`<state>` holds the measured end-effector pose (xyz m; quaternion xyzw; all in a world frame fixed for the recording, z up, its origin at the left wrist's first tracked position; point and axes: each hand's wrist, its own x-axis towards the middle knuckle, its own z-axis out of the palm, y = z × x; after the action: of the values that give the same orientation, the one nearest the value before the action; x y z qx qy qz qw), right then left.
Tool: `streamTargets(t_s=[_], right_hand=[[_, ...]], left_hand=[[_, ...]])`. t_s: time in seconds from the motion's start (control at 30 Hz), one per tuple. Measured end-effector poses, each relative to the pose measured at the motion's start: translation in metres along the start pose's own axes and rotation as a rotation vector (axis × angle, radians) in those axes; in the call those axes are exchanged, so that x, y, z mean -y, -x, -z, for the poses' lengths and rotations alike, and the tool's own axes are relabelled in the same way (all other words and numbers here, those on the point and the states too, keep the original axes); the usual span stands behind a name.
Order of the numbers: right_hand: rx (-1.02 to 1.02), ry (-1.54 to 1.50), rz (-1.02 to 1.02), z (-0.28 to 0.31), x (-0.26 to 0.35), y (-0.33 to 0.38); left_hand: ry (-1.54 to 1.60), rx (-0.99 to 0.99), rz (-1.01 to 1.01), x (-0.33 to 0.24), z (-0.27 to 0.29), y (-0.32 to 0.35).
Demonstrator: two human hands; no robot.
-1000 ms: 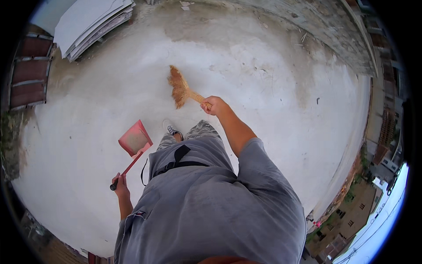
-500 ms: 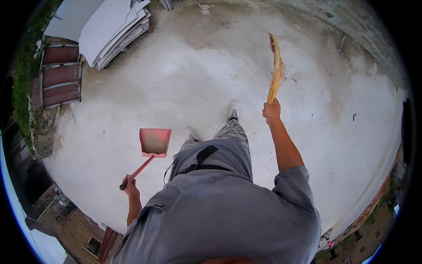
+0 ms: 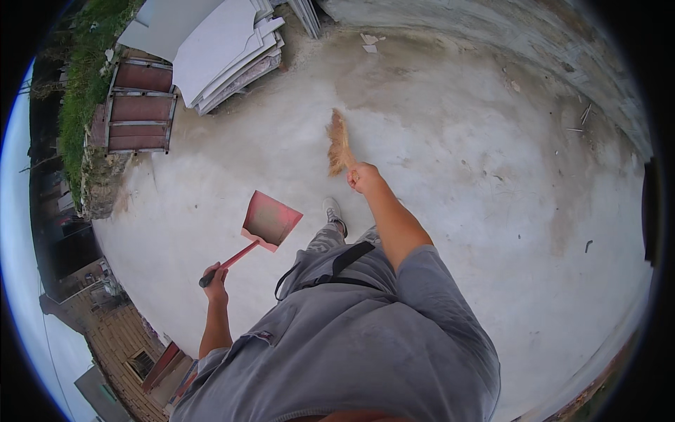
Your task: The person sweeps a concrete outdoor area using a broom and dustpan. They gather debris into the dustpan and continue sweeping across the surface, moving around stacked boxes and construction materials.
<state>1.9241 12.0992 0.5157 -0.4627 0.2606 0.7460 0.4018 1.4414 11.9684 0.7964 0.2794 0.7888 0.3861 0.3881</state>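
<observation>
Our right hand point(image 3: 363, 177), gripping the broom point(image 3: 339, 143), now swings leftward across the floor point(image 3: 520, 281), closer to the dustpan point(image 3: 271, 219) our left hand point(image 3: 216, 278) grasps.

Handle end of the broom point(image 3: 338, 143): hidden in my right hand point(image 3: 362, 177). My left hand point(image 3: 215, 276) covers part of the grip of the dustpan point(image 3: 272, 219); grit inside, can't tell. My right shoe: out of sight behind my right forearm point(image 3: 395, 219). White boards point(image 3: 218, 53), eleven o'clock: cut by upper edge. Dark bit point(image 3: 588, 246), three o'clock: too small. Shirt point(image 3: 351, 352): cut off at six.
</observation>
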Motion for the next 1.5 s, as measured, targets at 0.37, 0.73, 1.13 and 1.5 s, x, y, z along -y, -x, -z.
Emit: streamTargets(t_s=[0.37, 0.73, 1.13, 1.5], right_hand=[[-0.460, -0.236, 0.539, 0.067, 0.151, 0.091], [-0.216, -0.077, 0.115, -0.112, 0.168, 0.016], [-0.771, 0.523, 0.530, -0.202, 0.201, -0.018], [-0.412, 0.998, 0.554, -0.317, 0.295, -0.081]], left_hand=[[0.133, -0.014, 0.109, 0.001, -0.083, -0.154], [0.125, 0.066, 0.231, -0.055, -0.157, -0.286], [0.171, -0.025, 0.212, -0.063, -0.172, -0.296], [0.113, -0.219, 0.118, -0.124, -0.205, -0.235]])
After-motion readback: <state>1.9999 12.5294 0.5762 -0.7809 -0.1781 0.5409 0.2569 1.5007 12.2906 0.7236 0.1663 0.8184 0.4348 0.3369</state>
